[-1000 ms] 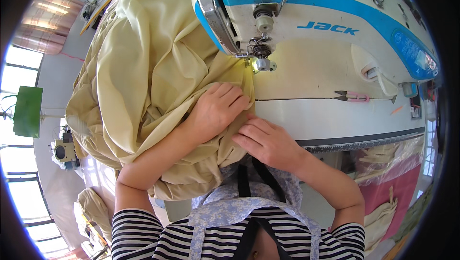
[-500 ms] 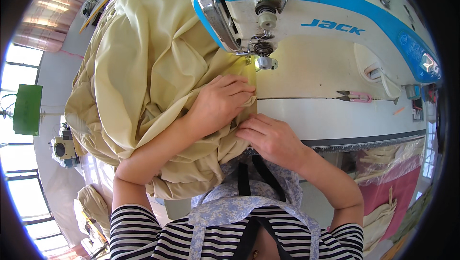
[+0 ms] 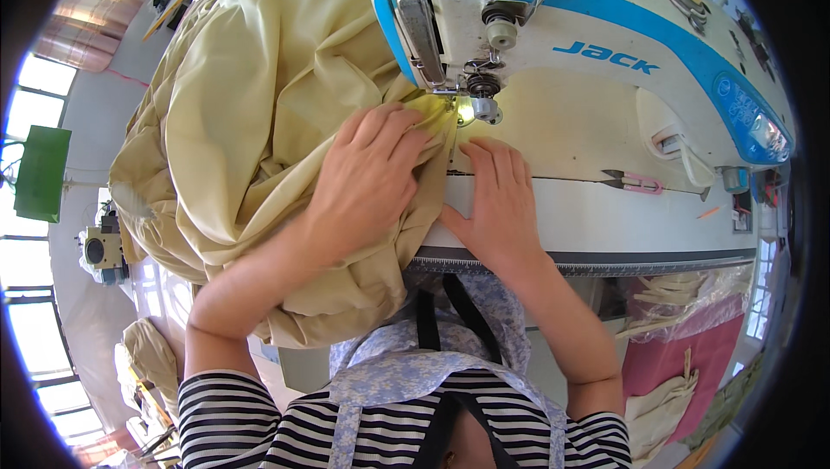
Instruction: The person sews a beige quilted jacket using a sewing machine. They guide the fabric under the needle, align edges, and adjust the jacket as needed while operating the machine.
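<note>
A large bunched piece of beige fabric (image 3: 233, 80) spreads over the left of the table, its narrow edge running under the needle area of the white-and-blue sewing machine (image 3: 596, 19), where a small light glows. My left hand (image 3: 367, 175) lies over the folds just short of the presser foot, fingers bent and gripping the cloth. My right hand (image 3: 497, 201) rests right beside the fabric's edge, fingers stretched out with the thumb apart, tips just below the needle area.
Pink-handled snips (image 3: 642, 185) lie right of my hands, near small containers (image 3: 737, 178). A measuring strip (image 3: 571, 261) runs along the table's front. A second machine (image 3: 102, 248), a green board (image 3: 39, 171) and windows are at left; bagged cloth (image 3: 683, 296) is at lower right.
Both hands have moved up toward the needle, my left one also leftward. My right hand's fingers have straightened out. The machine sits slightly further right in the view.
</note>
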Demonstrator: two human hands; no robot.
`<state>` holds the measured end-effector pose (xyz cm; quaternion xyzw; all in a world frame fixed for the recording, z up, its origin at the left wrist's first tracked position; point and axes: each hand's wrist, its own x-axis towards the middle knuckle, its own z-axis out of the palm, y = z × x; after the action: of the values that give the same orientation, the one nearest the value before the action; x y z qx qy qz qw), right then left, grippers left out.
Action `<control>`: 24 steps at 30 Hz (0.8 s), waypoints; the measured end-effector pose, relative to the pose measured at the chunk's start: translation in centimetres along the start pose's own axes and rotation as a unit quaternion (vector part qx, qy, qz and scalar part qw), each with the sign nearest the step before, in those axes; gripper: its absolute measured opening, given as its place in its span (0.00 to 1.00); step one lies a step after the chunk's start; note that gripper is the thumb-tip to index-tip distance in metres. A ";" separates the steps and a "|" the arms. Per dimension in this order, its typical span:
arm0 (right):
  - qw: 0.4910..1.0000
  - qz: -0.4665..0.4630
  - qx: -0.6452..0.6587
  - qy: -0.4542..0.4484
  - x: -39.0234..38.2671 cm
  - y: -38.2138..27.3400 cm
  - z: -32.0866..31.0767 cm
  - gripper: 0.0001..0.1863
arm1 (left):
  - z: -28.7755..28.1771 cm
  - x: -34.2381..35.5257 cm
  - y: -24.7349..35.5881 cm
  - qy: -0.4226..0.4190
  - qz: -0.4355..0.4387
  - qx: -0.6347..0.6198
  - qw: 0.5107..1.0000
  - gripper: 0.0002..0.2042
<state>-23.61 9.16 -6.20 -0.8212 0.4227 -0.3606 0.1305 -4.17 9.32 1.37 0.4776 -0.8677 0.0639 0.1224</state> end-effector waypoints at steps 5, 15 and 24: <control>0.977 -0.108 0.176 -0.053 -1.3 -3.0 1.3 0.17 | -3.0 -5.9 4.5 0.001 -0.173 -0.073 0.982 0.27; 0.376 0.238 0.783 -0.434 -9.6 -7.2 6.8 0.15 | 3.7 -10.0 -10.8 -0.030 -0.259 -0.245 0.934 0.16; 0.912 -0.029 0.340 -0.227 -12.3 -5.5 9.3 0.15 | -2.0 -4.0 -7.4 -0.016 -0.225 -0.107 0.968 0.11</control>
<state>-18.51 21.31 -15.84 -0.7988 0.2092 -0.2901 0.4837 4.47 9.10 2.13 0.6454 -0.7418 -0.0664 0.1697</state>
